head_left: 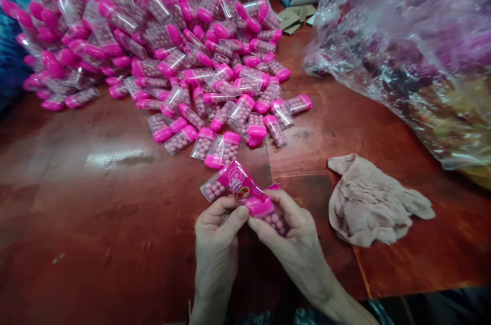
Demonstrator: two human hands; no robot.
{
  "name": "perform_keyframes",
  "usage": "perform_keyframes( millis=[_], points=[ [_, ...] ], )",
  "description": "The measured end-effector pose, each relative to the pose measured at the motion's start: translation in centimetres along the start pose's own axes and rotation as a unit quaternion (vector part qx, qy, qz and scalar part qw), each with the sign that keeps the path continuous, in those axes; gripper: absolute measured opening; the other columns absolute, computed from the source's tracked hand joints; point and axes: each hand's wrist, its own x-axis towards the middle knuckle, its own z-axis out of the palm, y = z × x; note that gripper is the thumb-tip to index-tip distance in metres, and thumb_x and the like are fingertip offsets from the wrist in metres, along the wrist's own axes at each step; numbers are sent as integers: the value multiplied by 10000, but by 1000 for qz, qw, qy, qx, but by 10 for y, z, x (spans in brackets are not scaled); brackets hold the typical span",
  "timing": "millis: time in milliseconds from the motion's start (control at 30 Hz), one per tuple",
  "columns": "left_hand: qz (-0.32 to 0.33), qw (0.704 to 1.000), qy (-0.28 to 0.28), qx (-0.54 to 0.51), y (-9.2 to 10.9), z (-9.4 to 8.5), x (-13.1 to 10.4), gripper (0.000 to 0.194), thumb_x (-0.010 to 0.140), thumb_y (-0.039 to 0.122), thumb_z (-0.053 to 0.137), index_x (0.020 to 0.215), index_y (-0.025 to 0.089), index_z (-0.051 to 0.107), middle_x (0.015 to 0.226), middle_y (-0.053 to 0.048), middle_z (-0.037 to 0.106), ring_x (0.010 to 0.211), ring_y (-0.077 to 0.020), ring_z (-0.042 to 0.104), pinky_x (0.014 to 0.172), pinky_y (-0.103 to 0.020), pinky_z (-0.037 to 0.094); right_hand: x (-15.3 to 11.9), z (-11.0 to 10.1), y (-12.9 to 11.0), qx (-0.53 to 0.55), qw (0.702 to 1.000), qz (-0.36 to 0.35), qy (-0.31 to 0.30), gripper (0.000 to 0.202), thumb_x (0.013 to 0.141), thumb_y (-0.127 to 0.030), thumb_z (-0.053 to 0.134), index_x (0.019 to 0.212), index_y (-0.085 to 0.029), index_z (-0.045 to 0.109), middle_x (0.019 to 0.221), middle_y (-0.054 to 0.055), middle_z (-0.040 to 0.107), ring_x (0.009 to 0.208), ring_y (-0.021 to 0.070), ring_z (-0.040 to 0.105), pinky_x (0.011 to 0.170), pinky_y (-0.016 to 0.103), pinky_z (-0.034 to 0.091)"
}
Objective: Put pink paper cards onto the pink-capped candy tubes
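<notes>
My right hand (pixel 297 233) is closed round a small clear candy box (pixel 274 221) with a bright pink cap and pink balls inside. A printed pink plastic sleeve (pixel 240 181) lies against the capped end. My left hand (pixel 220 235) pinches the sleeve's near edge between thumb and finger, and both thumb tips almost meet below the cap. Just beyond my left fingers is another candy box (pixel 213 188), partly covered by the sleeve; whether it is held or rests on the table I cannot tell.
A large heap of pink-capped candy boxes (pixel 172 59) covers the back left of the brown wooden table (pixel 95 222). A crumpled beige cloth (pixel 372 202) lies right of my hands. Beyond it spreads a big clear plastic bag (pixel 383 43). Cardboard pieces (pixel 293 18) sit at the back.
</notes>
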Motion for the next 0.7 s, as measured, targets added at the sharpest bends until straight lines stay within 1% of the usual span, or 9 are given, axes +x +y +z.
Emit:
perform_keyframes(
  millis=[100, 233, 333, 433, 533, 567, 667, 700],
  points=[
    [-5, 1000, -16, 8, 0, -2, -1, 124, 571, 116, 760, 639, 156, 666, 607, 12, 680, 565, -80, 604, 608, -169, 486, -1, 1, 2, -23, 1000, -2, 5, 189, 750, -205, 627, 925, -186, 559, 617, -60, 528, 497, 70, 480, 460, 145, 415],
    [-59, 996, -70, -7, 1, -7, 1, 145, 589, 121, 747, 708, 139, 668, 678, -21, 692, 625, -112, 620, 657, -216, 494, -2, 3, 3, -56, 997, -46, 10, 217, 747, -166, 625, 959, -158, 582, 662, -37, 582, 522, 76, 522, 512, 153, 447],
    [-78, 993, -91, -12, 3, -8, 3, 200, 603, 133, 739, 794, 138, 680, 745, -47, 700, 699, -150, 640, 715, -263, 496, -2, 3, 4, -58, 996, -70, -6, 270, 763, -163, 622, 1031, -176, 585, 676, -43, 619, 532, 76, 553, 543, 146, 466],
    [-74, 993, -95, -13, 5, -7, 2, 231, 604, 138, 734, 830, 144, 688, 779, -61, 706, 742, -184, 651, 745, -300, 496, -3, 0, 4, -65, 994, -79, -33, 374, 785, -181, 612, 1153, -199, 547, 824, -18, 672, 670, 101, 613, 645, 165, 494],
    [-73, 992, -98, -15, 9, -6, -1, 222, 589, 139, 726, 808, 140, 693, 739, -61, 707, 682, -189, 651, 705, -310, 504, -6, -6, 2, -80, 993, -58, -66, 479, 820, -242, 586, 1280, -212, 457, 946, 15, 674, 805, 141, 624, 735, 221, 502],
    [-77, 991, -105, -12, 10, -6, -2, 205, 583, 138, 721, 786, 135, 694, 710, -60, 704, 648, -187, 646, 674, -306, 506, -8, -8, 2, -88, 992, -43, -77, 505, 827, -270, 580, 1306, -217, 432, 943, 21, 673, 815, 152, 622, 744, 242, 504],
    [-86, 987, -138, 8, 12, -7, -4, 147, 559, 137, 711, 703, 119, 686, 617, -54, 683, 565, -184, 626, 589, -289, 496, -12, -13, 3, -106, 987, -4, -117, 538, 833, -349, 566, 1335, -248, 401, 842, 19, 661, 768, 170, 614, 722, 288, 516],
    [-86, 987, -137, 13, 11, -6, -5, 133, 557, 134, 709, 686, 119, 682, 602, -52, 679, 555, -182, 622, 579, -284, 493, -13, -14, 3, -111, 986, 7, -124, 541, 832, -370, 561, 1336, -257, 400, 819, 20, 650, 750, 172, 610, 703, 294, 521]
  ],
)
